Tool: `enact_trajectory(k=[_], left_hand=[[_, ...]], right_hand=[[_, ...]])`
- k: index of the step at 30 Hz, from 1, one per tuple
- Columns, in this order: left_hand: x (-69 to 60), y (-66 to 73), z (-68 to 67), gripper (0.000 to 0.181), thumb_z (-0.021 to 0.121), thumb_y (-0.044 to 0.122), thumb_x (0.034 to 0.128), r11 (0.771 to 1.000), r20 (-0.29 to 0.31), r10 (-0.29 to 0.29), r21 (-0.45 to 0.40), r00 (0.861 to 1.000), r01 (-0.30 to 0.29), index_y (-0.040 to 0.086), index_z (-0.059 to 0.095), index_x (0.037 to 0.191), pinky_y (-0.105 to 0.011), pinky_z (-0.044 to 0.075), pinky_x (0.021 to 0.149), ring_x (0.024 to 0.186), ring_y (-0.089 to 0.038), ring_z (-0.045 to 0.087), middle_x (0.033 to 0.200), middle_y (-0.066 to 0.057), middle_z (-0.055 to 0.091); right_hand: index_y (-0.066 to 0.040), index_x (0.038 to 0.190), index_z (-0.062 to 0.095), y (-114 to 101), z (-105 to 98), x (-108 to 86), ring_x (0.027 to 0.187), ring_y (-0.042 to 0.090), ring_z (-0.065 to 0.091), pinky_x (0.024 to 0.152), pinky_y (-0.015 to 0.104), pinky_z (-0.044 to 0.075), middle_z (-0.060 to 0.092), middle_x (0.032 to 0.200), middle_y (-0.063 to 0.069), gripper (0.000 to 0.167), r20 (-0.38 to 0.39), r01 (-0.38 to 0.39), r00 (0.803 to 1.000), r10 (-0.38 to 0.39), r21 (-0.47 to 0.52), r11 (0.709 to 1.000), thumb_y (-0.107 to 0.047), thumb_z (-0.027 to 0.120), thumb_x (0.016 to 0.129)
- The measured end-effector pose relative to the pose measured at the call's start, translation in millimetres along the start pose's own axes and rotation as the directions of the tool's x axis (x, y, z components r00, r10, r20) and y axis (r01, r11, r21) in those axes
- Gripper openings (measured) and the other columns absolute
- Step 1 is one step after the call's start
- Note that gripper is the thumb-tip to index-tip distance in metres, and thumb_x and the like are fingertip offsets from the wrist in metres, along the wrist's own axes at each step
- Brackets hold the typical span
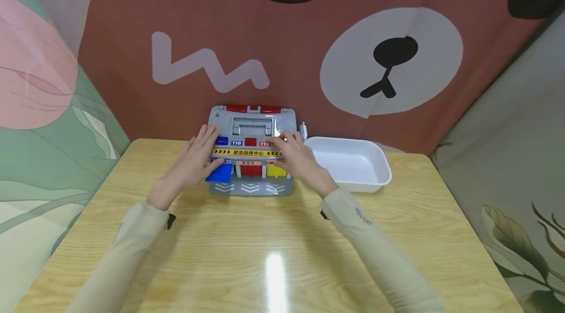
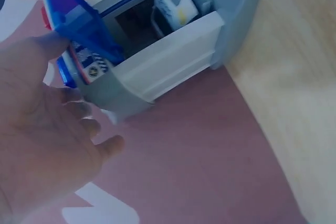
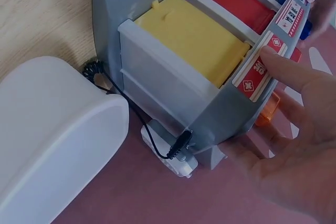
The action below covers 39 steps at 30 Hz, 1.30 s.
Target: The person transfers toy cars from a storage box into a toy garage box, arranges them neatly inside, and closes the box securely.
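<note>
A grey toy emergency station (image 1: 250, 189) stands near the back of the table, with blue, red and yellow doors in front. Its blue door (image 1: 219, 173) is swung up; inside that bay the left wrist view shows a small white toy vehicle (image 2: 175, 4). The red door (image 3: 236, 1) and yellow door (image 3: 191, 35) are down. My left hand (image 1: 190, 158) holds the roof's left end, fingers on top and thumb by the blue door. My right hand (image 1: 302, 158) grips the right end, thumb on the red front label (image 3: 255, 72), fingers over the roof.
A white plastic bin (image 1: 384, 168) stands right of the station. Beside the station hangs a white toy handset (image 3: 168, 153) on a coiled black cord (image 3: 93, 68). A brown curtain with a bear print (image 1: 291, 48) rises directly behind the table (image 1: 220, 254).
</note>
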<state>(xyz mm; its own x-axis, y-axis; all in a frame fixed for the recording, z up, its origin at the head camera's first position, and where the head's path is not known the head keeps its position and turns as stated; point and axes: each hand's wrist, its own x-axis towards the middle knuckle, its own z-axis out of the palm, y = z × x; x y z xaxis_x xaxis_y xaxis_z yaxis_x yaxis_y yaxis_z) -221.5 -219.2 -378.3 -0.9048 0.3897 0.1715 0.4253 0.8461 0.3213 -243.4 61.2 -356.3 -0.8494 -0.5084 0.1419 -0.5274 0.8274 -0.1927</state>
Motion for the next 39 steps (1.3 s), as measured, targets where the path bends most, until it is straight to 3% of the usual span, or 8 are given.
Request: enact_trajectory(k=[4, 8, 11, 17, 25, 31, 35, 39], left_hand=[[4.7, 11.2, -3.4, 0.078, 0.060, 0.026, 0.0967, 0.997, 0.024, 0.071, 0.016, 0.997, -0.071, 0.002, 0.012, 0.154, -0.059, 0.012, 0.113, 0.146, -0.032, 0.001, 0.160, -0.015, 0.007], [8.9, 20.5, -1.6, 0.069, 0.059, 0.021, 0.0967, 0.987, 0.063, 0.129, 0.084, 0.990, -0.134, -0.003, 0.024, 0.151, -0.059, 0.014, 0.112, 0.145, -0.037, 0.006, 0.158, -0.019, 0.015], [10.1, 23.1, 0.1, 0.063, 0.062, 0.016, 0.0943, 0.978, 0.039, 0.157, 0.131, 0.987, -0.161, -0.007, 0.033, 0.146, -0.059, 0.018, 0.111, 0.142, -0.042, 0.015, 0.154, -0.023, 0.024], [12.3, 21.4, -1.3, 0.067, 0.072, 0.010, 0.0857, 0.970, 0.007, 0.197, 0.145, 0.980, -0.196, -0.009, 0.039, 0.141, -0.056, 0.026, 0.109, 0.131, -0.043, 0.031, 0.142, -0.027, 0.036], [18.8, 20.5, 1.7, 0.082, 0.082, 0.014, 0.0780, 0.967, 0.031, 0.180, 0.176, 0.983, -0.183, -0.001, 0.037, 0.145, -0.057, 0.032, 0.105, 0.128, -0.042, 0.033, 0.139, -0.023, 0.037], [22.9, 15.2, 22.2, 0.087, 0.087, 0.018, 0.0713, 0.952, -0.074, 0.189, 0.259, 0.979, -0.164, 0.002, 0.039, 0.143, -0.056, 0.034, 0.103, 0.125, -0.044, 0.034, 0.137, -0.023, 0.038], [24.5, 9.9, 33.6, 0.087, 0.089, 0.017, 0.0679, 0.946, -0.163, 0.209, 0.284, 0.964, -0.157, 0.004, 0.041, 0.140, -0.056, 0.034, 0.101, 0.121, -0.043, 0.036, 0.134, -0.022, 0.040], [24.8, 7.1, 39.3, 0.087, 0.090, 0.017, 0.0672, 0.940, -0.209, 0.223, 0.304, 0.952, -0.153, 0.005, 0.042, 0.139, -0.056, 0.034, 0.100, 0.118, -0.042, 0.037, 0.133, -0.021, 0.040]], right_hand=[[-0.021, 0.140, 0.052, 2.1, -1.3, -0.3, 0.105, 0.027, 0.040, 0.064, 0.032, 0.052, 0.047, 0.126, 0.009, 0.061, 0.012, 0.018, 1.000, -0.018, 0.029, 0.999, -0.029, 0.076, 0.085], [-0.023, 0.141, 0.051, 6.5, -4.3, -2.1, 0.102, 0.025, 0.040, 0.061, 0.030, 0.049, 0.047, 0.126, 0.007, 0.061, 0.017, 0.027, 0.999, -0.028, 0.075, 0.997, -0.025, 0.075, 0.085], [-0.024, 0.142, 0.051, 8.6, -5.8, -2.5, 0.100, 0.024, 0.040, 0.061, 0.029, 0.048, 0.047, 0.127, 0.006, 0.061, 0.022, 0.030, 0.999, -0.032, 0.092, 0.995, -0.022, 0.075, 0.086], [-0.022, 0.143, 0.049, 9.5, -7.7, -0.6, 0.100, 0.025, 0.040, 0.062, 0.029, 0.049, 0.046, 0.128, 0.009, 0.060, 0.052, 0.048, 0.997, -0.054, 0.097, 0.994, -0.023, 0.073, 0.087], [-0.018, 0.140, 0.052, 22.0, -14.2, -0.3, 0.120, 0.029, 0.040, 0.091, 0.043, 0.047, 0.046, 0.135, 0.011, 0.060, 0.079, 0.048, 0.995, -0.068, 0.229, 0.972, -0.014, 0.075, 0.085], [-0.019, 0.143, 0.049, 23.0, -13.5, -1.9, 0.115, 0.029, 0.040, 0.082, 0.039, 0.050, 0.046, 0.132, 0.011, 0.060, 0.087, 0.046, 0.994, -0.066, 0.212, 0.976, -0.015, 0.073, 0.087], [-0.020, 0.143, 0.048, 22.1, -11.6, -2.3, 0.115, 0.029, 0.039, 0.080, 0.037, 0.051, 0.046, 0.130, 0.009, 0.061, 0.085, 0.039, 0.995, -0.057, 0.206, 0.978, -0.015, 0.073, 0.087], [-0.020, 0.142, 0.049, 23.6, -10.4, -2.0, 0.116, 0.028, 0.039, 0.082, 0.038, 0.050, 0.047, 0.131, 0.009, 0.061, 0.078, 0.043, 0.995, -0.062, 0.228, 0.973, -0.014, 0.073, 0.087]])
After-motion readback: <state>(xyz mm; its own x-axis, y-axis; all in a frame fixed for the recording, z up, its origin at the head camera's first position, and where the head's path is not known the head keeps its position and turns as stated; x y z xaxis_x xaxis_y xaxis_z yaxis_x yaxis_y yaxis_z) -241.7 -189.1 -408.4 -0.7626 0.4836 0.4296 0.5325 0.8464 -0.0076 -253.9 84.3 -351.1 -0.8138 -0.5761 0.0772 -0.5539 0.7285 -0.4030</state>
